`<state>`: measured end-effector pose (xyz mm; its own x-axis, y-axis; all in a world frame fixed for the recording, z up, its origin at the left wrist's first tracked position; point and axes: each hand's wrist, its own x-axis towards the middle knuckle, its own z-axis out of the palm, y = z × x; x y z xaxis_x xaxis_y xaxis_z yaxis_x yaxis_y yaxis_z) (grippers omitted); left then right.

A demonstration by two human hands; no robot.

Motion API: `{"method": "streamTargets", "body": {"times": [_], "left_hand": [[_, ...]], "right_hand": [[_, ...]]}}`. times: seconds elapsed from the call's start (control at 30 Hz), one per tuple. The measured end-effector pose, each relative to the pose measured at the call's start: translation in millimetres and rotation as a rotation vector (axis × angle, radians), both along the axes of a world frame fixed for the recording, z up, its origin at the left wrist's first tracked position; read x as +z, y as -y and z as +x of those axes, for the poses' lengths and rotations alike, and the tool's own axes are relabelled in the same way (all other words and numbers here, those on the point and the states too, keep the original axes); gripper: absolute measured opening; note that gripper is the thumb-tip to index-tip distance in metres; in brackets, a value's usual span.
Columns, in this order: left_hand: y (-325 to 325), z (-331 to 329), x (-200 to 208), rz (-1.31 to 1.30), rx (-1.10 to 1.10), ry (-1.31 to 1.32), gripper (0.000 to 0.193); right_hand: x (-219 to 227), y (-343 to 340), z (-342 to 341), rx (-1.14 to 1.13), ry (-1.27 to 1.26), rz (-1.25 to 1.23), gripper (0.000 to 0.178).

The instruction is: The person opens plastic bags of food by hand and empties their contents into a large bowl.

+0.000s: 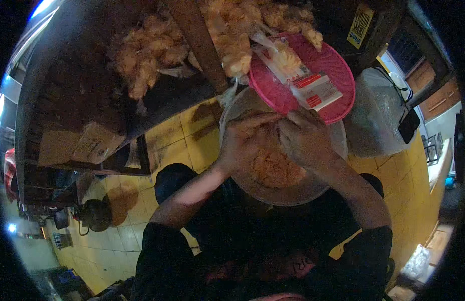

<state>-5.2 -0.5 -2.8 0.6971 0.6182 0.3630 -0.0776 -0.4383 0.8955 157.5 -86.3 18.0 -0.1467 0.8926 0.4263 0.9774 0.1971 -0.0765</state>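
Note:
My left hand [242, 143] and my right hand [305, 139] meet above a large translucent tub [287, 200] between my knees. Fingertips of both are pinched close together; what they hold is too dark and small to make out. Beneath them, orange crumbly food [275, 169] lies in the tub. A pink plastic basket [338, 103] rests over the tub's far right rim, just beyond my right hand. It holds a stack of red-and-white printed packets [318, 91] and a clear plastic bag [277, 62].
Many filled clear bags [154, 45] lie bunched on a dark wooden table, beside an upright post [195, 37]. A cardboard box [82, 143] sits at left. At right stands a big white plastic sack [380, 120] with a dark phone-like object [409, 125] on its side.

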Motion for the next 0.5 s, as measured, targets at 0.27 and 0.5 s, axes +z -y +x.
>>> {"method": "streamTargets", "body": {"times": [0.27,0.5], "left_hand": [[7,11,10,0.36,0.099,-0.029,0.018],[13,1,2,0.6,-0.08,-0.114,0.013]], "right_hand": [[11,-1,11,0.108,-0.906,-0.151,0.019],[35,-1,16,0.089,-1.307,-0.232,0.024]]}}
